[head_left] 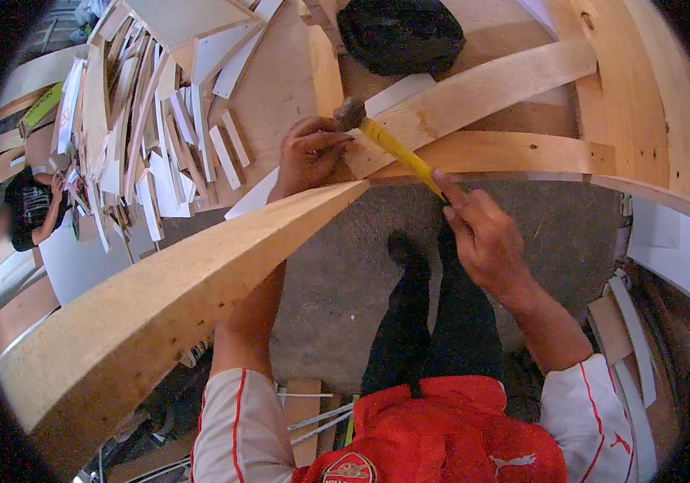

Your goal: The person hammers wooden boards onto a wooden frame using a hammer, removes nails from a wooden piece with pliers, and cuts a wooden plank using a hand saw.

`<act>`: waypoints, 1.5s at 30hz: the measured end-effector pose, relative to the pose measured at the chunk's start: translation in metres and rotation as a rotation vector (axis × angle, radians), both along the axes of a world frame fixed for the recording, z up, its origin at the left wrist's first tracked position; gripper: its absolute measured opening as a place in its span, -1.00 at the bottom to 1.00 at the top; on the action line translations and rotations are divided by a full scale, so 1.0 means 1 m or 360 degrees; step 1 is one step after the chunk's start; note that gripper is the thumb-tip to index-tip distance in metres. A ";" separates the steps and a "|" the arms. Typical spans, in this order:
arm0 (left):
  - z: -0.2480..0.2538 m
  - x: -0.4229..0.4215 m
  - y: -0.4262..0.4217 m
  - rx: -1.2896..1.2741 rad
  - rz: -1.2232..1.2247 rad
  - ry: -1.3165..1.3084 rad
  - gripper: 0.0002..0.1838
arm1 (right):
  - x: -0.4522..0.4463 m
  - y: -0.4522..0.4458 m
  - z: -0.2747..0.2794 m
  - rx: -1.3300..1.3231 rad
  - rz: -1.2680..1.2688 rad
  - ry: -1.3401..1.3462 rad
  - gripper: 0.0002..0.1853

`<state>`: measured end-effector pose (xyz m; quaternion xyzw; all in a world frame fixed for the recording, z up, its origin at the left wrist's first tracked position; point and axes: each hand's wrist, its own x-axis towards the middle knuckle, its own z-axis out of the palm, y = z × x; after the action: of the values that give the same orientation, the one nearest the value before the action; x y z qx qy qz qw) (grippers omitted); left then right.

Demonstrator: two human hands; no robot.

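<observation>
My right hand [482,233] is wrapped round the lower end of a hammer's yellow handle [401,153]. The dark hammer head [351,114] is beside the fingers of my left hand [313,151]. Those fingers are pinched together at the near end of a wooden board [482,101]; what they hold is too small to make out. This board lies at a slant over a wooden frame rail [514,151]. A long thick timber [176,282] runs from the lower left up to the frame, in front of my left forearm.
Many wood offcuts [144,105] are heaped at the upper left. A black bag [400,36] lies behind the slanted board. Another person [35,201] is at the far left. More boards [635,346] stand at the lower right.
</observation>
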<state>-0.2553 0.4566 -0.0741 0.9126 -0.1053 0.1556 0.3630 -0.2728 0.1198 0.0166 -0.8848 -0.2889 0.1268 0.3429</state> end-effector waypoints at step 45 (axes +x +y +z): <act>-0.057 -0.020 0.010 -0.0229 0.0379 0.0032 -0.85 | 0.000 0.013 0.019 0.0130 -0.0102 -0.0056 -0.30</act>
<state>-0.2756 0.4661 -0.1306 0.8918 0.0188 0.1956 0.4074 -0.2733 0.1323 0.0359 -0.8809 -0.2714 0.0883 0.3775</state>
